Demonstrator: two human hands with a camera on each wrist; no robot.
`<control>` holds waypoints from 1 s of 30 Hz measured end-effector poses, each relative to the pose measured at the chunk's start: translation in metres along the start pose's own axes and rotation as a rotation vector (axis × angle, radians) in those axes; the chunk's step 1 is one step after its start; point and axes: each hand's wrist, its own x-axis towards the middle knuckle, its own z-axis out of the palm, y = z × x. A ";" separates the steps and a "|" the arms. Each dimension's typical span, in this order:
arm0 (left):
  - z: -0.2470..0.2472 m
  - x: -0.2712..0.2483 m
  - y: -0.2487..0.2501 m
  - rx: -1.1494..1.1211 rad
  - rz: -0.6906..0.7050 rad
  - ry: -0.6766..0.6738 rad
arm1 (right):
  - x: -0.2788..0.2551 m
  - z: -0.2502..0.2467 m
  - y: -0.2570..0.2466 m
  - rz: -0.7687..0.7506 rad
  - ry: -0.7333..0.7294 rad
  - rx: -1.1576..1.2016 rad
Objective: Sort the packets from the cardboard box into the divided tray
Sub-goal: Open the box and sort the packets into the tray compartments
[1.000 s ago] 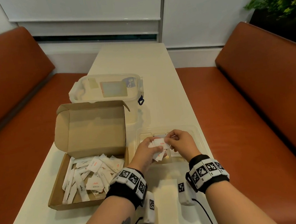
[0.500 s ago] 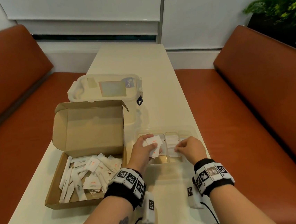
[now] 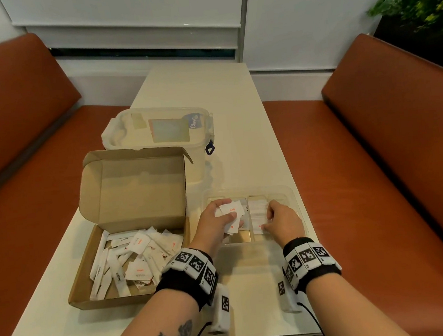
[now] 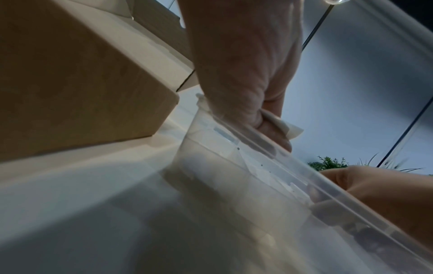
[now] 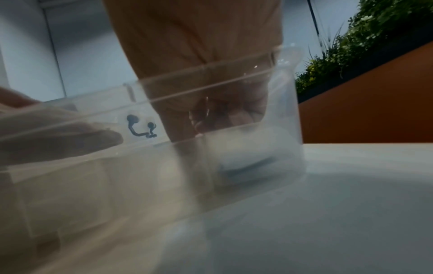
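Two hands are over the clear divided tray [image 3: 296, 201], which sits on the cream table [image 3: 235, 98] just right of the open cardboard box [image 3: 133, 192]. The left hand [image 3: 215, 225] hovers above the tray's left compartments, fingers and thumb curled round a fan of small white packets [image 3: 231, 211], one printed "Salt" in red. The right hand [image 3: 282, 220] dips into a compartment further right, fingers bent down onto the white packets stacked there [image 3: 258, 211]; through the blurred tray wall in the right wrist view I cannot tell whether it pinches one or only touches. Plenty more packets and long sugar sticks [image 3: 131, 257] lie jumbled in the box. Behind the box stands a lidded plastic container [image 3: 156, 125].
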 end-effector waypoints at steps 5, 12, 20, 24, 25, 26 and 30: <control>0.000 0.000 -0.001 0.033 0.005 -0.003 | 0.004 0.003 0.000 0.004 -0.003 -0.039; 0.000 -0.001 -0.001 0.081 0.028 -0.003 | 0.003 0.004 0.000 0.012 -0.003 -0.051; 0.002 -0.002 0.000 0.086 0.034 -0.044 | -0.003 -0.004 -0.019 -0.084 0.143 0.310; 0.001 -0.003 -0.002 0.182 0.056 -0.059 | -0.004 -0.008 -0.032 -0.124 -0.034 0.575; 0.000 -0.003 -0.002 0.177 0.051 -0.061 | -0.004 -0.008 -0.033 -0.118 -0.045 0.599; 0.000 -0.003 -0.002 0.168 0.046 -0.063 | -0.003 -0.008 -0.033 -0.103 -0.049 0.619; 0.000 -0.003 -0.001 0.172 0.056 -0.036 | -0.002 -0.010 -0.029 -0.044 -0.066 0.676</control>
